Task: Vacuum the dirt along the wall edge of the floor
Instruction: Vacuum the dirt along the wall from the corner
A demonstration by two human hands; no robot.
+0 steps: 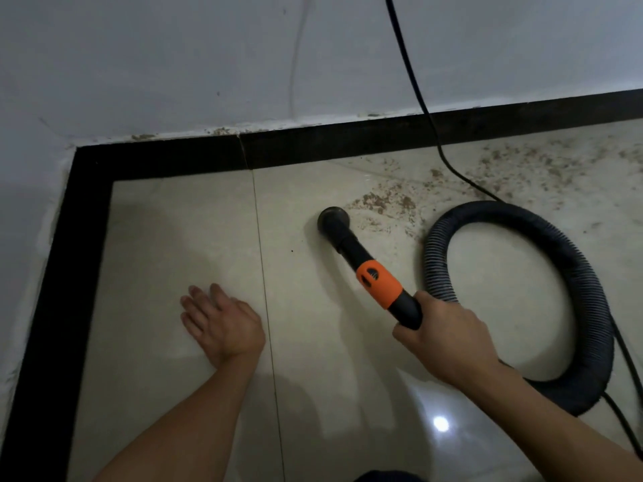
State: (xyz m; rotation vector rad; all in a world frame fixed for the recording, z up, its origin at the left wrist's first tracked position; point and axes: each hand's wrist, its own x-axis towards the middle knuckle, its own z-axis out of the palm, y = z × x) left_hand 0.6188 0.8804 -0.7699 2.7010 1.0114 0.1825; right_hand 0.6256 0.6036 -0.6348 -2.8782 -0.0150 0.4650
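My right hand [447, 337] grips the black handle of a vacuum wand with an orange collar [377, 283]. Its round black nozzle [333, 220] sits on the cream floor tile, at the left edge of a patch of brown dirt [386, 203]. More dirt [542, 165] is scattered to the right along the black skirting strip [348, 144] under the white wall. Small crumbs lie on top of the skirting [222, 131]. My left hand [222, 323] rests flat on the floor, fingers straight, left of the wand.
The ribbed black hose [588, 307] loops in a big ring on the floor at the right. A black power cord [414, 81] runs down the wall and across the dirt to the hose. The room corner with black border [66, 238] is at the left.
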